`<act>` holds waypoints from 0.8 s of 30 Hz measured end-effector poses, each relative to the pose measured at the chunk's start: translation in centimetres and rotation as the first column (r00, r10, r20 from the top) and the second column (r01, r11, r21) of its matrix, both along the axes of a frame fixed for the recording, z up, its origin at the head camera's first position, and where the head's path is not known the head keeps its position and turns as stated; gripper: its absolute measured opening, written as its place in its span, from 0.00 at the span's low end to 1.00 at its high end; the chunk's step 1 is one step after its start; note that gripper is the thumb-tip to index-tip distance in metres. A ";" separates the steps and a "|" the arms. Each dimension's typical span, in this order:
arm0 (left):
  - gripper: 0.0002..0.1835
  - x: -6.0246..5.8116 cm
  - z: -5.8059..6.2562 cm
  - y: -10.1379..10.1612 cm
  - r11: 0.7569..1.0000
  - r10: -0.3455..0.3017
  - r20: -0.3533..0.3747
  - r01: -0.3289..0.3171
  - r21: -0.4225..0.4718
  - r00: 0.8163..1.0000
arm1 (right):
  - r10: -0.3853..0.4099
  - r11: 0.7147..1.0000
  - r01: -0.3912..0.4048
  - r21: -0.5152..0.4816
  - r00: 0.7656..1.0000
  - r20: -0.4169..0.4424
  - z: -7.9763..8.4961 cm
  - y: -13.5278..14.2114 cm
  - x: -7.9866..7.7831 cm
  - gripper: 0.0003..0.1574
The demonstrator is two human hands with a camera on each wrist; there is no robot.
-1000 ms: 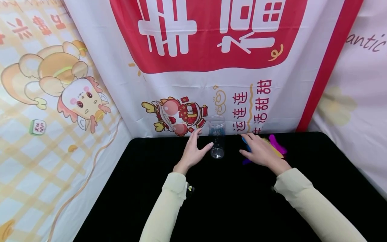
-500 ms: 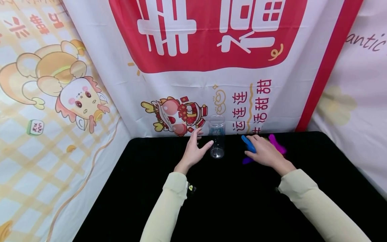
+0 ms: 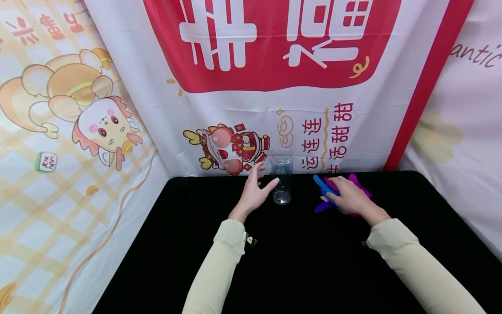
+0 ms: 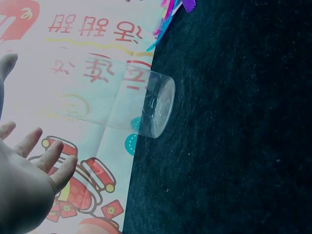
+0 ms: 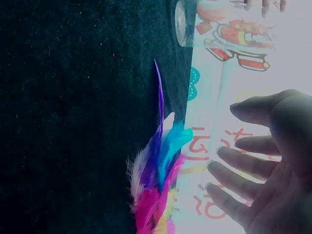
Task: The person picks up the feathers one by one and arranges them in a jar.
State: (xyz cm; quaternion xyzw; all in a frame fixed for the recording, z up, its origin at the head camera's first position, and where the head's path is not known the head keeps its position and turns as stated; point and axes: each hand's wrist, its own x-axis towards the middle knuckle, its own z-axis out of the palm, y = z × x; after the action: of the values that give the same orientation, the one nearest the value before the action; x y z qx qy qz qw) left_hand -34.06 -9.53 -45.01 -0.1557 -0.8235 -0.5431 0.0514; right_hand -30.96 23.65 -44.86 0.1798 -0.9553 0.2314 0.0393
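A tall clear plastic cup [image 3: 282, 198] stands upright near the back edge of the black table. Just left of it is my left hand [image 3: 252, 194], fingers spread and thumb extended toward the cup's side; the left wrist view has a gap between the fingers and the cup [image 4: 158, 105]. My right hand [image 3: 350, 196] hovers over a small pile of coloured feathers [image 3: 323, 186], covering part of it. Blue, purple, magenta, white and yellow feathers [image 5: 161, 170] show in the right wrist view, beside that hand's loosely bent, separated fingers [image 5: 243, 163].
A white cloth [image 3: 164, 131] with red print hangs right behind the table's back edge. Patterned cloths hang at the left [image 3: 59, 174] and right [image 3: 459, 131]. Black fabric covers the tabletop [image 3: 298, 261].
My right hand has drawn back to the right and slightly toward me, uncovering more of the blue and purple feathers. My left hand has stayed almost in place beside the cup.
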 end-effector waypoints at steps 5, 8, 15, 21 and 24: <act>0.44 -0.2 0.1 0.2 1.000 -0.012 -0.005 0.012 0.025 1.000 | -0.008 1.000 0.007 -0.023 1.000 -0.015 -0.2 0.6 -0.3 0.32; 0.43 -0.3 0.1 0.4 0.999 -0.016 -0.007 0.016 0.040 1.000 | -0.016 0.999 0.016 -0.031 1.000 -0.022 -0.5 0.9 -0.5 0.31; 0.42 -0.4 0.0 0.8 0.996 -0.027 -0.028 0.029 0.081 0.999 | -0.047 0.996 0.048 -0.069 0.999 0.010 -0.8 1.5 -0.6 0.29; 0.42 -0.4 0.2 1.0 0.995 -0.029 -0.019 0.031 0.100 0.999 | -0.065 0.995 0.067 -0.070 0.997 0.033 -0.7 2.0 -0.7 0.28; 0.42 -0.5 0.3 1.2 0.993 -0.031 -0.019 0.033 0.111 0.999 | -0.071 0.994 0.073 -0.075 0.997 0.035 -0.8 2.3 -0.6 0.28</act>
State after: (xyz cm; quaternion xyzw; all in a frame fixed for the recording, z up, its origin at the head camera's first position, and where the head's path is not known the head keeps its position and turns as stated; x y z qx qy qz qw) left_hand -34.59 -8.33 -44.68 -0.1704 -0.7890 -0.5874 0.0582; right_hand -31.61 25.97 -45.61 0.1399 -0.9521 0.2692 0.0389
